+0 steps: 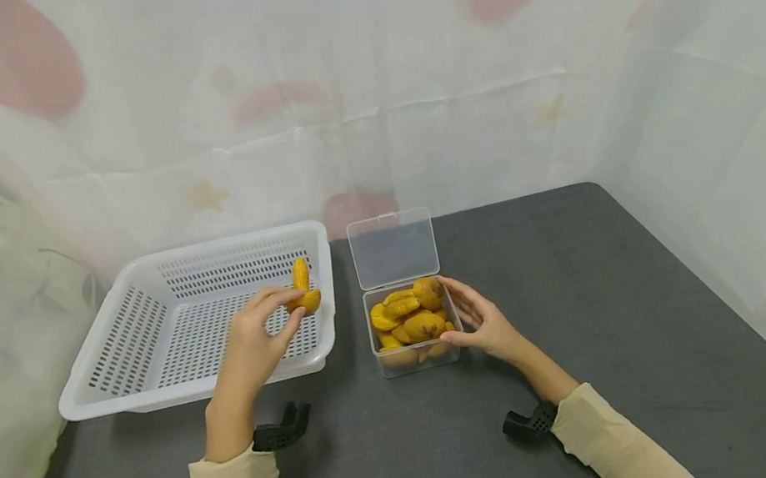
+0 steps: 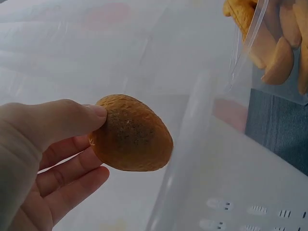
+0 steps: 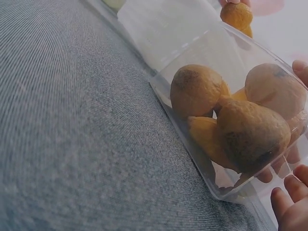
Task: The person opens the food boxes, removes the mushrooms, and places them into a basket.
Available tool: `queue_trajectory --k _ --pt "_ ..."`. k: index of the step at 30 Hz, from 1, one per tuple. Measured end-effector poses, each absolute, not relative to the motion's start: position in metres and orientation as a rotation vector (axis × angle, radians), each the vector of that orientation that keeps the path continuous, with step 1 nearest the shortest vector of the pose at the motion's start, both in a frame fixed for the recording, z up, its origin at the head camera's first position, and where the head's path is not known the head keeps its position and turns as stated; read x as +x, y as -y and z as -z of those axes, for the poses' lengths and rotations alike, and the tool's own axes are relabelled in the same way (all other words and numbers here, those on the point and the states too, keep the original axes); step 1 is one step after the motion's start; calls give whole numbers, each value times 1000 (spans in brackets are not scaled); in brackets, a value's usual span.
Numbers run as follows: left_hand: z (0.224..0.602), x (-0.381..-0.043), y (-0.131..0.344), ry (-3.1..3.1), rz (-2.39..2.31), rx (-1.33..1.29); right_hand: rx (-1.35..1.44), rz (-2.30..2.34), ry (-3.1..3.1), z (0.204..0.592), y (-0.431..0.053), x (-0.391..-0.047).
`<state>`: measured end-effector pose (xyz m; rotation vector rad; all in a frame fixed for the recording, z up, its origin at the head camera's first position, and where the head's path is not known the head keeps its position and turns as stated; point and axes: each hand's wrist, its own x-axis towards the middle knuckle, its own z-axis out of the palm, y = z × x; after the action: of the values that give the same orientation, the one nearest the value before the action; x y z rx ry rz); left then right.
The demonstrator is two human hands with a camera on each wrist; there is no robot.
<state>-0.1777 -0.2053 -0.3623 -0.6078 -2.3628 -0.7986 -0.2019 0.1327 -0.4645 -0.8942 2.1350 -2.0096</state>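
My left hand [image 1: 257,332] is over the right part of a white plastic basket [image 1: 188,392]. Its thumb and fingers pinch an oval, wrinkled yellow-brown fruit [image 2: 132,134] that looks like a small mango, with dark specks on its skin. Just behind it, a longer yellow piece [image 1: 300,274] points upward; whether the hand holds this too, I cannot tell. A transparent plastic box [image 1: 389,366] holds several more yellow fruits [image 3: 252,134], some round and some slim and curved. My right hand [image 1: 485,328] grips the box's right side, thumb near the front corner and fingers farther back.
The box's hinged lid [image 1: 394,250] stands raised at its back. Dark grey cloth covers the table [image 1: 595,322]. White curtains with a faint print [image 1: 368,148] hang behind and at both sides. A black wrist mount [image 1: 282,427] sits on each forearm.
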Motion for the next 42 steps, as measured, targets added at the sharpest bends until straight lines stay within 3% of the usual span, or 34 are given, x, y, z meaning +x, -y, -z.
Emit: queue_trajectory --k 17,42 --pt "372 -184 218 2417 809 -492 -842 1994 -2120 461 -131 -202" --pt "369 -180 187 2344 893 -717 -876 2036 -2092 463 -133 -203"
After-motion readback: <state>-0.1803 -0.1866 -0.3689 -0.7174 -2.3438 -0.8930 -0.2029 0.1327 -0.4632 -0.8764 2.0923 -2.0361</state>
